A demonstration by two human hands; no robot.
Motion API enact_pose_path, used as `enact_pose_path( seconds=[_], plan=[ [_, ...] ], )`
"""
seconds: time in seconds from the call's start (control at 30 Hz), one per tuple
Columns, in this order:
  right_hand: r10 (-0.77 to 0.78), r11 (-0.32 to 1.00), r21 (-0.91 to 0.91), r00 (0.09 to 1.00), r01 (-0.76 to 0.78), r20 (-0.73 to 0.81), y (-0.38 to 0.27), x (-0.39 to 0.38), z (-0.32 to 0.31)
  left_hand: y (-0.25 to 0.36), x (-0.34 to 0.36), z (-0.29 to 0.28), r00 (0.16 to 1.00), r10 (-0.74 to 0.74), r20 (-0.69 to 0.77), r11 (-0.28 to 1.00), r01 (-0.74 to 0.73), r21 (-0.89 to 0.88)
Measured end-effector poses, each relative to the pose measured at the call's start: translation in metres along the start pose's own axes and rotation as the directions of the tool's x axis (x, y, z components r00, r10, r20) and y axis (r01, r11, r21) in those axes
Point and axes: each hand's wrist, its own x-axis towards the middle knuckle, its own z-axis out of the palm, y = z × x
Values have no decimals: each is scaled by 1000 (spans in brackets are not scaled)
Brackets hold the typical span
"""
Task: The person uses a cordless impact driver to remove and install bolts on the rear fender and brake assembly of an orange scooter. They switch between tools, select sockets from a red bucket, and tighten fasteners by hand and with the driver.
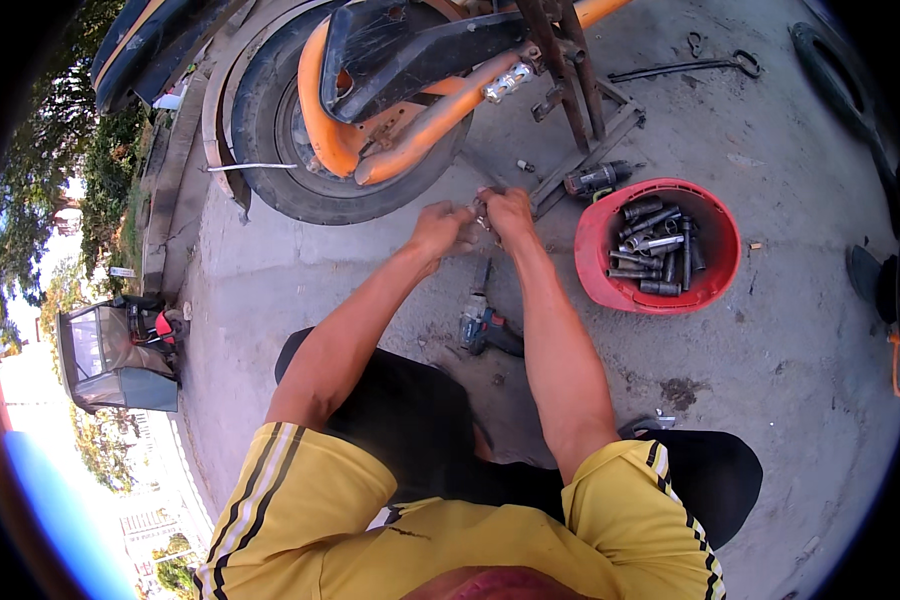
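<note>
My left hand [443, 230] and my right hand [508, 214] meet over the concrete, just in front of the orange vehicle frame [425, 130]. The right fingers are closed on a small shiny metal piece [483, 218], too small to name. Curled fingers on the left hand come up beside this piece; what they hold, if anything, is hidden. On the ground below my hands lies a cordless power driver [488, 330] with a long socket on its nose. A second power tool [600, 178] rests to the right of my right hand.
An upturned red hard hat [592, 262] full of sockets stands at the right. The vehicle's wheel [260, 150] and a metal stand [570, 90] rise ahead. Farther right lie a long tool [685, 68] and a tyre [830, 70]. A covered three-wheeler [120, 355] is parked far left.
</note>
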Motion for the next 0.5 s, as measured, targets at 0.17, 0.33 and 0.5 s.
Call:
enact_pose_path(
  seconds=[0.17, 0.33, 0.5],
  plan=[
    [-1, 976, -210, 967, -54, -255, 75, 0, -2, 4, 30, 20, 997, 73, 40, 995, -70, -68],
    [-81, 699, -715, 994, 2, -77, 90, -50, 2, 8, 29, 39, 998, -58, 28, 997, 60, -53],
    [104, 377, -926, 994, -7, 35, 136, -67, 34, 16, -3, 49, 961, -5, 276, 923, -102, 372]
  ],
)
